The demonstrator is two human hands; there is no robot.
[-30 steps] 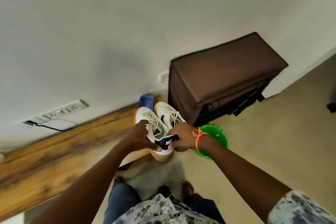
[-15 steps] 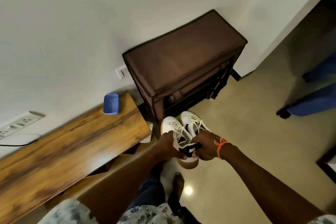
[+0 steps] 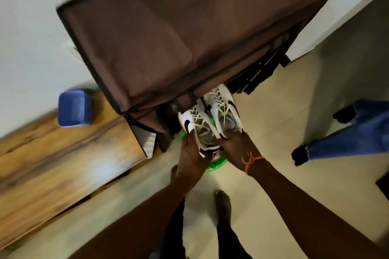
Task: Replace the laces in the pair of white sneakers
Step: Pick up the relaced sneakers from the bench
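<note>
Both sneakers (image 3: 210, 120) have travelled right, off the counter (image 3: 63, 164), now low before the brown cabinet (image 3: 179, 33). Left hand (image 3: 190, 157) and right hand (image 3: 235, 149) grip the heels, fingers curled. Set them down level, laces up, above the green object (image 3: 216, 165).

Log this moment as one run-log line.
left hand: grips left white laced sneaker | right hand: grips right white laced sneaker | laces: still in

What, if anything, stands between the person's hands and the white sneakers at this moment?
Nothing visible does. The left hand and the right hand already grip the heel ends of the white sneakers, held side by side in front of the brown fabric cabinet.
</note>
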